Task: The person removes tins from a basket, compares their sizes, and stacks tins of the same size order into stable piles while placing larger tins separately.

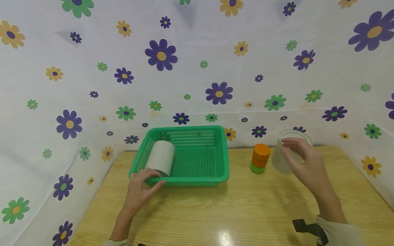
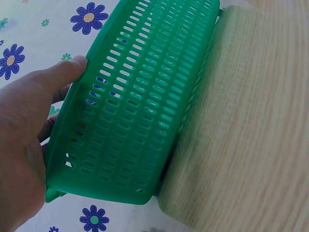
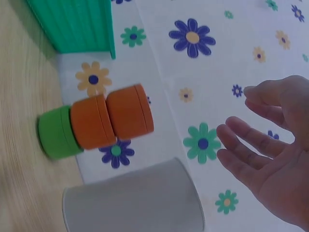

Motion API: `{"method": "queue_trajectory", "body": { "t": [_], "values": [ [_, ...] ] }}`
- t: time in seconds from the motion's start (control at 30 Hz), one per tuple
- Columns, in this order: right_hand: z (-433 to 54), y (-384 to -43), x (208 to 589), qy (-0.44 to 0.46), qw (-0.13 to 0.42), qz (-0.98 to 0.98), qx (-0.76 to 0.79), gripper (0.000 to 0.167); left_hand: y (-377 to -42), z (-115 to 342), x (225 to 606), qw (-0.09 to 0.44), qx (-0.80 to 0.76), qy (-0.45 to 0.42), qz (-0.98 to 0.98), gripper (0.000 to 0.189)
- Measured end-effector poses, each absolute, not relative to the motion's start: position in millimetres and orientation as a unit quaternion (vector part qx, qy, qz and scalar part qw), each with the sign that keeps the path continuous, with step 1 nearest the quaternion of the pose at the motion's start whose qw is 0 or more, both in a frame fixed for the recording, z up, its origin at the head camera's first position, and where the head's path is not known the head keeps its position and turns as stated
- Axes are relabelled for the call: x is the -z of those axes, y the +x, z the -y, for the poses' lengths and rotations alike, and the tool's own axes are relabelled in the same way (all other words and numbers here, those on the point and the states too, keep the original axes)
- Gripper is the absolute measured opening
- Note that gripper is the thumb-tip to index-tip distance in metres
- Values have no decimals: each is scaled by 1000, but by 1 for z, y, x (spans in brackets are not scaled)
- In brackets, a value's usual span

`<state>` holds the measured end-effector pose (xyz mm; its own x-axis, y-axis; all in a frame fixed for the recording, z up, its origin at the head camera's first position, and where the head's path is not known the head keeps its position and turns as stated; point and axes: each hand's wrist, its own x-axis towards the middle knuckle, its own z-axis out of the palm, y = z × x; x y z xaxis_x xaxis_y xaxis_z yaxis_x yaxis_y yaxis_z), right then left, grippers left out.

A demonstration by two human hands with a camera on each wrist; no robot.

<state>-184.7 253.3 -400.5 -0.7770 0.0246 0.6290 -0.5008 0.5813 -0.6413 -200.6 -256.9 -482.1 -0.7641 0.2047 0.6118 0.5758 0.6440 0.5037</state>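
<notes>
A green plastic basket [image 1: 197,180] with slotted walls stands on the table, and my left hand [image 1: 141,189] grips its front rim near the left corner. In the left wrist view the left hand [image 2: 29,116] has its thumb on the outside of the basket [image 2: 120,106] and its fingers behind the rim. A white cylinder [image 1: 161,155] lies on its side inside, at the left. My right hand [image 1: 306,165] is in the air near the top of another white cylinder [image 1: 281,159], which stands upright. Nothing is held in the right hand [image 3: 275,150]; its fingers are loosely bent.
Between basket and upright cylinder stands a stack [image 1: 258,159] of small round pieces, two orange over one green. The wooden table [image 1: 197,215] ends against a white flowered cloth [image 1: 197,78] at the back and sides.
</notes>
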Motion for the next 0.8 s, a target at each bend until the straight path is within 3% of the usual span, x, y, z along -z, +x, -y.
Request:
{"method": "queue_trajectory", "body": {
  "t": [0.4, 0.8],
  "values": [
    [-214, -189, 403, 214, 257, 822, -460, 38, -201, 257, 482, 255, 362, -221, 869, 26],
    [-179, -192, 408, 206, 188, 842, -461, 38, -201, 257, 483, 260, 364, -216, 868, 25]
  ]
}}
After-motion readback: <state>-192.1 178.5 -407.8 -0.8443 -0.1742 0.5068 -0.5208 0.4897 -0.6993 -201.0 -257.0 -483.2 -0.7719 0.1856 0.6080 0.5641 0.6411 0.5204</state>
